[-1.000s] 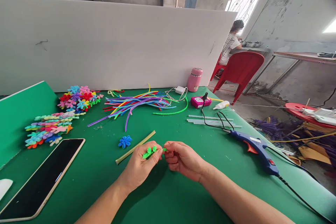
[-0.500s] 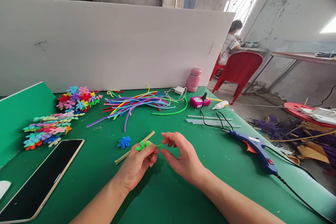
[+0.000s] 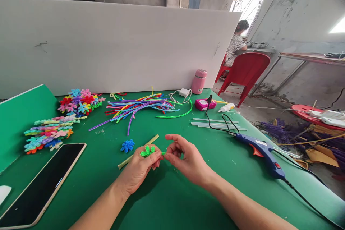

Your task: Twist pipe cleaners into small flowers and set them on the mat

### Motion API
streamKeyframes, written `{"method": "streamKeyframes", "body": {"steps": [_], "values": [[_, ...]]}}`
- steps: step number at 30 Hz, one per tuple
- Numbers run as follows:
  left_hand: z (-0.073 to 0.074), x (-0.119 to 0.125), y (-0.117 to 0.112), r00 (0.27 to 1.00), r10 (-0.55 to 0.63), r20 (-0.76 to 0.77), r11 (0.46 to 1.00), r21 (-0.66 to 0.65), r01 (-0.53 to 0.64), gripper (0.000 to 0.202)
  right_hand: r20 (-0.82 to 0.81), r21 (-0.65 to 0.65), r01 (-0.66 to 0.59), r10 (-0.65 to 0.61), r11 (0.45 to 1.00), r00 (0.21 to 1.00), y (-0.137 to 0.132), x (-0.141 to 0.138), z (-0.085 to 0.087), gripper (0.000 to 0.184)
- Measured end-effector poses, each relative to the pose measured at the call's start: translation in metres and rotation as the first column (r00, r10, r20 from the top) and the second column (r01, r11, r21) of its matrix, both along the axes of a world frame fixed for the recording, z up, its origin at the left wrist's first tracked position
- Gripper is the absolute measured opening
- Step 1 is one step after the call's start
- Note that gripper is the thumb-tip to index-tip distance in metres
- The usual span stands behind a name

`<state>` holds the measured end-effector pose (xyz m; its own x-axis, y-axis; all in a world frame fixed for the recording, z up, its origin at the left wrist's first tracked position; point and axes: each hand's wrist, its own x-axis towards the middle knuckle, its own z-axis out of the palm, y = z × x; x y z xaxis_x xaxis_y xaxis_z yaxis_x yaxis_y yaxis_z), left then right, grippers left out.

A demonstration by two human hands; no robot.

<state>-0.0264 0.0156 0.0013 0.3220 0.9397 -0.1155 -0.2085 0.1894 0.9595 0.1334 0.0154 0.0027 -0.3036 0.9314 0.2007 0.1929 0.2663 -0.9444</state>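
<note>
Between thumb and fingers, my left hand (image 3: 140, 169) pinches a bright green pipe cleaner (image 3: 147, 151) bent into several petal-like loops. My right hand (image 3: 185, 158) is closed at its thumb and index finger on the short free end of the same pipe cleaner, to the right of the loops. Part of the green piece is hidden by my left fingers. A blue pipe-cleaner flower (image 3: 127, 146) lies just beyond my left hand. Under that hand runs a flat, pale yellow-green strip (image 3: 152, 140), partly covered.
Loose coloured pipe cleaners (image 3: 145, 106) lie at the back. Finished flowers (image 3: 78, 104) are heaped left, near a phone (image 3: 45, 183). To the right are a blue glue gun (image 3: 261, 152) with a cord, clear glue sticks (image 3: 210, 125), a pink box (image 3: 205, 105) and a pink bottle (image 3: 199, 82).
My right thumb and index finger have closed on the free end of the green pipe cleaner; before, they were apart around it. My left hand has barely moved.
</note>
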Motion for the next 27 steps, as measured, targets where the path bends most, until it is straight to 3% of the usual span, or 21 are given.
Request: {"method": "streamKeyframes", "body": {"steps": [4, 8, 11, 14, 17, 19, 23, 27], "values": [[0.002, -0.002, 0.001, 0.981, -0.04, -0.189, 0.99, 0.128, 0.065, 0.023, -0.204, -0.345, -0.213, 0.148, 0.914, 0.968, 0.005, 0.005, 0.006, 0.04], [0.008, -0.002, -0.001, 0.951, -0.093, -0.294, 0.974, 0.173, 0.149, 0.026, -0.309, -0.499, -0.339, 0.202, 0.798, 0.93, 0.008, 0.014, 0.012, 0.049], [0.009, 0.0, -0.002, 0.945, -0.093, -0.312, 0.973, 0.174, 0.154, 0.028, -0.325, -0.542, -0.376, 0.226, 0.752, 0.919, 0.008, 0.016, 0.014, 0.048], [0.005, 0.002, -0.001, 0.98, -0.038, -0.196, 0.992, 0.11, 0.06, 0.024, -0.326, -0.505, -0.337, 0.186, 0.795, 0.927, 0.008, 0.012, 0.01, 0.045], [0.001, 0.004, 0.0, 1.0, 0.007, -0.016, 1.0, 0.007, -0.007, 0.02, -0.334, -0.366, -0.159, 0.03, 0.917, 0.942, 0.009, 0.004, 0.002, 0.043], [0.001, 0.006, 0.0, 0.998, 0.013, 0.054, 0.999, -0.038, -0.011, 0.021, -0.334, -0.266, -0.033, -0.059, 0.963, 0.941, 0.008, -0.002, -0.003, 0.041], [0.001, 0.011, -0.001, 0.994, 0.028, 0.105, 0.998, -0.061, -0.022, 0.016, -0.222, -0.117, 0.097, -0.122, 0.988, 0.967, 0.003, -0.011, -0.009, 0.035], [-0.002, 0.013, -0.001, 0.98, 0.052, 0.191, 0.993, -0.117, -0.029, 0.014, -0.093, -0.028, 0.104, -0.107, 0.994, 0.99, -0.004, -0.016, -0.01, 0.036]]}}
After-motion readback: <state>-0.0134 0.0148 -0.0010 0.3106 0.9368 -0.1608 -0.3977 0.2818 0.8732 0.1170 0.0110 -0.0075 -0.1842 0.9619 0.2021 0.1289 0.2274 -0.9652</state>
